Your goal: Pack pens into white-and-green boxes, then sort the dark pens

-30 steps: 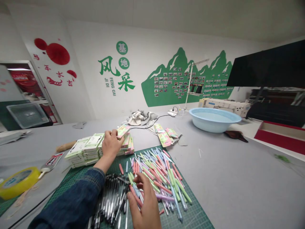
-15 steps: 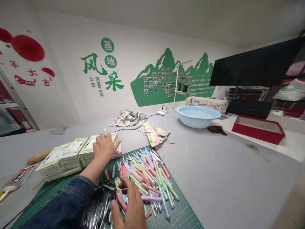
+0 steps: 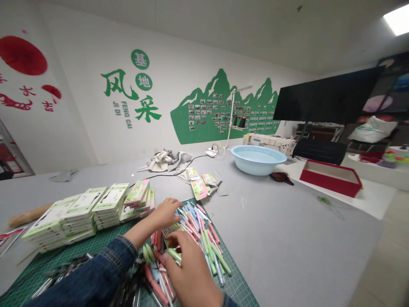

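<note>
My left hand (image 3: 168,212) reaches over the far left side of a heap of pastel pens (image 3: 207,238). Its fingers are loosely bent above the pens, with nothing visible in them. Nearer to me, my right hand (image 3: 191,264) is curved over the close side of the heap, thumb and fingers apart. A green pen barrel (image 3: 174,255) shows in that gap, apparently lying in the heap. Under my left forearm are dark and clear pen parts (image 3: 128,281). Beyond that wrist stand small pink and yellow-green boxes (image 3: 138,192) beside stacked white-and-green boxes (image 3: 110,202).
A green cutting mat (image 3: 238,279) lies under the pens on the grey table (image 3: 281,238). Farther back are flat colourful packets (image 3: 198,187), crumpled cloth (image 3: 166,161) and a blue basin (image 3: 258,160). To the right sit a red box (image 3: 330,181) and a sewing machine (image 3: 271,141).
My left hand has left the small box stack and moved right, over the pens. My right hand has shifted slightly right over the near pens. The view has turned slightly right.
</note>
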{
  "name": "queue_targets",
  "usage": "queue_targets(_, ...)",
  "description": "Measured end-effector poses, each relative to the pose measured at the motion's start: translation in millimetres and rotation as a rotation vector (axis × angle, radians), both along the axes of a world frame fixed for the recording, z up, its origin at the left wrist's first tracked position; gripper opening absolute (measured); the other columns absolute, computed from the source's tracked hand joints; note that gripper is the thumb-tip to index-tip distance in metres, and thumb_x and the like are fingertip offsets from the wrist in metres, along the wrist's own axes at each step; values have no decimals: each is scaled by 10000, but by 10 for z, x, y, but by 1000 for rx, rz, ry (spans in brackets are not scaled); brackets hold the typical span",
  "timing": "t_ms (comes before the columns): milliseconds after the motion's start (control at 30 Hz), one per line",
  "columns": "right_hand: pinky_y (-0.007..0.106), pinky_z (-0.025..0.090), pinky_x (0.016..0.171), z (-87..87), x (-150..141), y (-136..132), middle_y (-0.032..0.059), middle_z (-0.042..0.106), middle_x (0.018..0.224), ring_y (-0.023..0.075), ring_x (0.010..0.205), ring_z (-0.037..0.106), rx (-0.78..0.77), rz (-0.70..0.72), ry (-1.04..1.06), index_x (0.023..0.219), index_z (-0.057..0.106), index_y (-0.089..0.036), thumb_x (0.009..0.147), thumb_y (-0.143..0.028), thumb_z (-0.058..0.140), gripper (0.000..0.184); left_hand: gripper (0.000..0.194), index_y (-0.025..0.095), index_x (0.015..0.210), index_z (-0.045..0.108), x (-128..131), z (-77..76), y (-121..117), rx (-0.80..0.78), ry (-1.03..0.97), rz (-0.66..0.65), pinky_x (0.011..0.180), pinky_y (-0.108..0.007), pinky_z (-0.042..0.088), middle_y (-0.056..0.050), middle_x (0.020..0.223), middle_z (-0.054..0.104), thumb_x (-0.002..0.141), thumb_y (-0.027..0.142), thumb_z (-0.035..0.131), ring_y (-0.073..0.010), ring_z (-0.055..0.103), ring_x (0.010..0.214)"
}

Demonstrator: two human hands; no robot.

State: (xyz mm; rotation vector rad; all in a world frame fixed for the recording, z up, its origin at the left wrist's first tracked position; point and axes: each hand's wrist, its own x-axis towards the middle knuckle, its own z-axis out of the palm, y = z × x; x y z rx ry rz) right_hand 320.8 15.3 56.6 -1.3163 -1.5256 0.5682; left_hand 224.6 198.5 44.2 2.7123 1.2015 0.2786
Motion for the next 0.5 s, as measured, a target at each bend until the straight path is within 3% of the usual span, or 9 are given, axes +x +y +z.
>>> queue_targets(100, 315, 474, 728, 68, 330, 269, 36, 649, 870, 208, 817, 602, -23, -1, -167, 908, 637, -213, 749, -155, 591, 176, 440, 215, 1142, 626, 81, -26, 155, -44, -26, -16, 1013, -359, 371, -87, 1222, 624, 704, 262, 614, -261, 510, 1183)
queue_targets(233, 287, 467, 774, -41, 725, 856, 42, 664, 911, 188, 856, 610, 7, -118, -344, 985, 643, -188, 775, -142, 549, 234, 524, 202, 1228, 572, 298, -87, 478, -65, -72, 18, 1038, -350, 354, -87, 1300, 589, 709, 261, 606, -251, 502, 1220)
queue_targets(367, 346, 378, 985, -221, 1045, 1414, 135, 614, 1161, 239, 1122, 533, -7, -218, -411, 1191, 581, -122, 785, -153, 549, 409, 618, 187, 1325, 484, 535, -209, 880, -47, -96, 95, 1069, -359, 316, -102, 1395, 504, 719, 238, 591, -252, 438, 1291)
queue_targets(500, 410, 234, 1093, -342, 1280, 1804, 143, 446, 1404, 302, 1320, 349, -60, -280, -478, 1313, 517, -168, 789, -230, 592, 533, 695, 173, 1397, 397, 730, -381, 1273, -38, -73, 165, 1081, -392, 291, -136, 1442, 439, 719, 150, 545, -266, 359, 1349)
